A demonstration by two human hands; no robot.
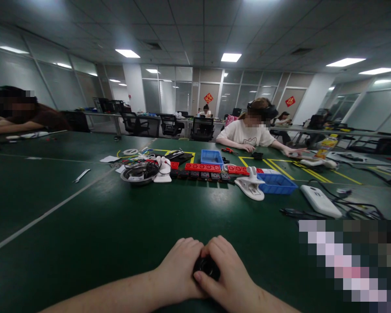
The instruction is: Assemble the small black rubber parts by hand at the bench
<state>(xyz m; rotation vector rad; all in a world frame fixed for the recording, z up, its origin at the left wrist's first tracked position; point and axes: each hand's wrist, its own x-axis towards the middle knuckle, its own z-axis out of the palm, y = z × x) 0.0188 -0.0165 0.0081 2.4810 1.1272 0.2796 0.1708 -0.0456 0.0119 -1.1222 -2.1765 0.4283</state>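
Note:
Both hands meet low in the middle of the head view, just over the green table (pixel 117 230). Between them is a small, round, black object (pixel 209 267), mostly covered, whose kind I cannot make out. My right hand (pixel 231 271) wraps its fingers over the far side and sets the thumb against the near side. My left hand (pixel 181 266) is curled against the object's left side, palm inward, its fingertips partly hidden behind the right hand.
Across the table's middle stand a metal bowl with cables (pixel 137 177), red blocks (pixel 203 167), a blue tray (pixel 276 183) and a white clip stand (pixel 251 188). A white rectangular device (pixel 319 201) and black cables lie right. A wrench (pixel 82 175) lies left. A person in a headset sits opposite.

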